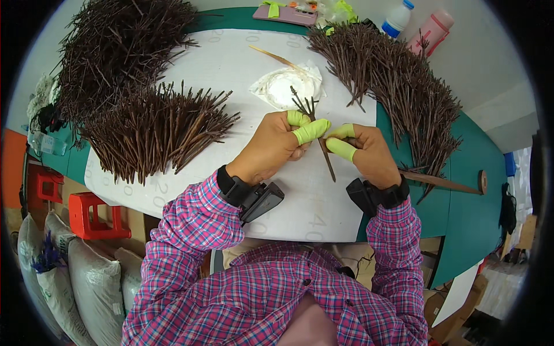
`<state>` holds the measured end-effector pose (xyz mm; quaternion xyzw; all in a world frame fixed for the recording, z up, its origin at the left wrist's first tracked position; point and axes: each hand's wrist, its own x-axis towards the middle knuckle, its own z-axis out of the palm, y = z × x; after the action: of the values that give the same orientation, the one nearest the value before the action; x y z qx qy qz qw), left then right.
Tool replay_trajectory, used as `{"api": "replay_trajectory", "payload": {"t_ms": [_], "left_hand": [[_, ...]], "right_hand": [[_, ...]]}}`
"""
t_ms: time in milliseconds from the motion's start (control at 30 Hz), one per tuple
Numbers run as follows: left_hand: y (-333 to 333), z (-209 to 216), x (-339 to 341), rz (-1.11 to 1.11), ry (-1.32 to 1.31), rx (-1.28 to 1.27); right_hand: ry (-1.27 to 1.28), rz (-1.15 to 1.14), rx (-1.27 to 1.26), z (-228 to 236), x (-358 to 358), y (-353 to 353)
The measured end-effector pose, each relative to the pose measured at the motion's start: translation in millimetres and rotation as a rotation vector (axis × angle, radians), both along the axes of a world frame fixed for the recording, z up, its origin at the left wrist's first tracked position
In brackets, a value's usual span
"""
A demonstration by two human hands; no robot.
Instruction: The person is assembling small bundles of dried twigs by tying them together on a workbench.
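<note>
My left hand (276, 143) pinches a dark brown branched twig (328, 166) between thumb and forefinger. Its forked tips point away from me, and the bare stem slants down toward my body. Close on the right, my right hand (372, 154) has thumb and forefinger pressed together beside the stem; whatever they hold is too small to make out. Yellow-green wraps cover the thumb and forefinger of both hands. Just beyond the twig lies a crumpled white sheet (261, 87) with a white substance (287, 86) on it. A thin yellowish stick (271, 56) rests against its far edge.
Twig bundles lie at left (156, 135), far left (118, 52) and right (398, 81). A wooden rod (444, 180) lies right of my wrist. Behind stand a white bottle (397, 20), a pink bottle (431, 32) and a phone (285, 14). Red stools (95, 216) and sacks (95, 282) are lower left.
</note>
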<state>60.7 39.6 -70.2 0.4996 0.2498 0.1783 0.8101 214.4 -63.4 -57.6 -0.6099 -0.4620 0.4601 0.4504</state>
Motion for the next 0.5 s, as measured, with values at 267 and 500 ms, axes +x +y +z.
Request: {"api": "replay_trajectory", "payload": {"t_ms": [267, 500], "left_hand": [[-5.1, -1.5, 4.4, 0.024, -0.096, -0.141], [-3.9, -6.3, 5.6, 0.097, 0.078, 0.17]], "right_hand": [[0.028, -0.063, 0.062, -8.4, -8.6, 1.4], [-0.083, -0.026, 0.024, -6.5, 0.1, 0.2]]}}
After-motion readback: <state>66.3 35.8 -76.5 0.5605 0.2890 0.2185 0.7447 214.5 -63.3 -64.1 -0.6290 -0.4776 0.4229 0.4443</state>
